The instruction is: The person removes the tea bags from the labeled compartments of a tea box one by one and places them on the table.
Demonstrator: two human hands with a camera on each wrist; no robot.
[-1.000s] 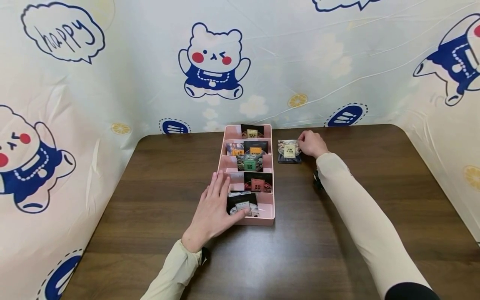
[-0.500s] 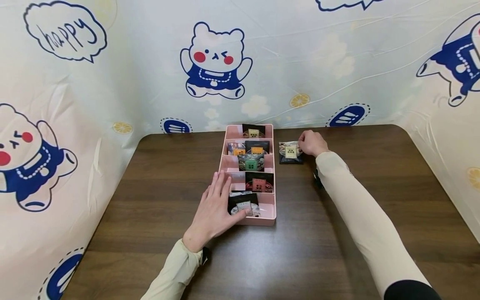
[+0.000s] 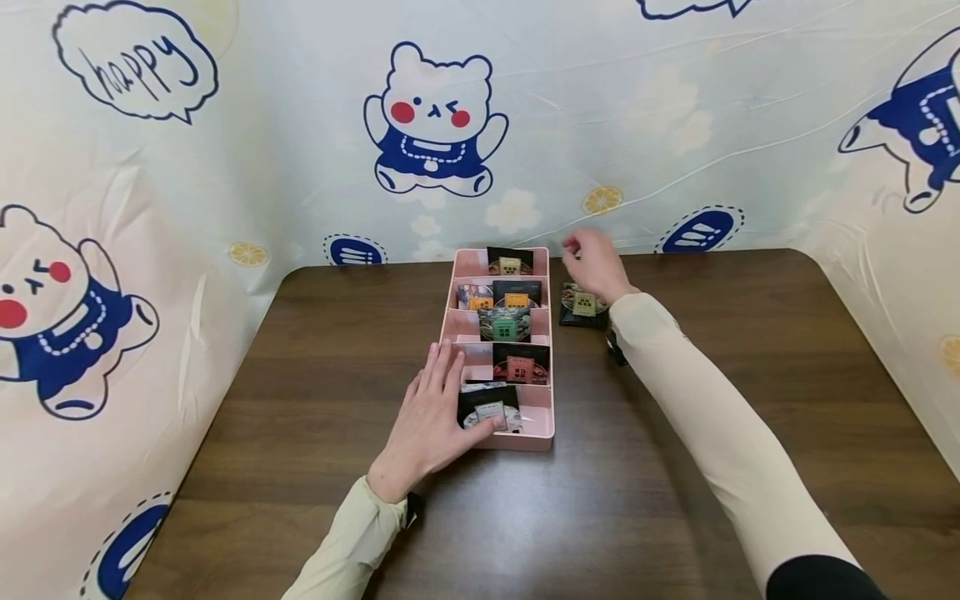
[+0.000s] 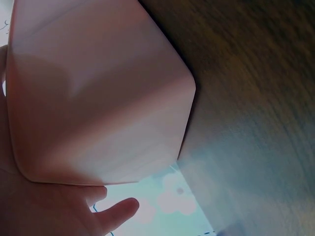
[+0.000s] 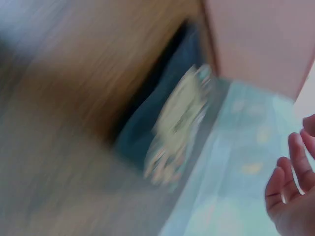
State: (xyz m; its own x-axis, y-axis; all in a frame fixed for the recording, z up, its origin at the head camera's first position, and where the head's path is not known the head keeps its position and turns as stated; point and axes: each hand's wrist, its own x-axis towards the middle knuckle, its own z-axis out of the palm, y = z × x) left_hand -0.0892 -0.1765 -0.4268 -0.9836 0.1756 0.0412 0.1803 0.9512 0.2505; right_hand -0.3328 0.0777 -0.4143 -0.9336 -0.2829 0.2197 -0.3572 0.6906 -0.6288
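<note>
A long pink divided box (image 3: 536,421) stands on the table, with small dark picture packets in its compartments. My left hand (image 3: 423,417) rests on its near left side, fingers extended and thumb over a black-and-white packet (image 3: 489,408) in the nearest compartment. In the left wrist view, the box's pink outer wall (image 4: 98,98) fills much of the picture. A dark packet with a yellow-green label (image 3: 583,305) lies on the table right of the box. My right hand (image 3: 596,265) is beyond that packet, apart from it, fingers loosely bent; nothing shows between them.
Other packets stand in the box: a red-labelled one (image 3: 521,367), a green-labelled one (image 3: 505,327), an orange-labelled one (image 3: 517,297) and a yellow-labelled one (image 3: 511,265). The dark wooden table (image 3: 315,400) meets a printed cloth (image 3: 300,125) at its back edge.
My right hand has left the packet's right edge and moved up and to the left. The packet's label and picture look darker than before. My left hand stays on the box.
</note>
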